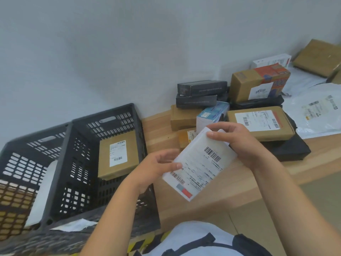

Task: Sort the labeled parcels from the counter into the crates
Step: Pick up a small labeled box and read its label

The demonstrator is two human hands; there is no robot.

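Both hands grip one white parcel (pixel 201 163) in the air between them, its label and barcodes facing up; the left hand (pixel 160 169) pinches the lower left edge, thumb on the label and fingers curled behind; the right hand (pixel 239 143) holds the upper end, thumb on the face and fingers wrapped over the top edge; the parcel is tilted, its far end toward the right hand. Beneath the hands lies the wooden counter (pixel 230 183).

Just left of the left hand stands a black slotted crate (pixel 81 163); a brown labelled box (pixel 118 156) leans inside it, label up; a second crate (pixel 20 161) touches it on the side away from the hands and holds a flat white packet (pixel 44 191).

Just beyond the right hand, a flat brown box (pixel 260 122) with a white label rests on a black bag (pixel 287 150); beyond the held parcel, between the hands, a small yellowish packet (pixel 184 138) is partly hidden; behind it are a blue-and-white box (pixel 212 115) and a plain brown box (pixel 182 117), with two black boxes (pixel 196 101) stacked above; farther beyond the right hand stands a carton with orange and blue tape (pixel 258 82); out to the right of that hand lies a white mailer bag (pixel 317 115).
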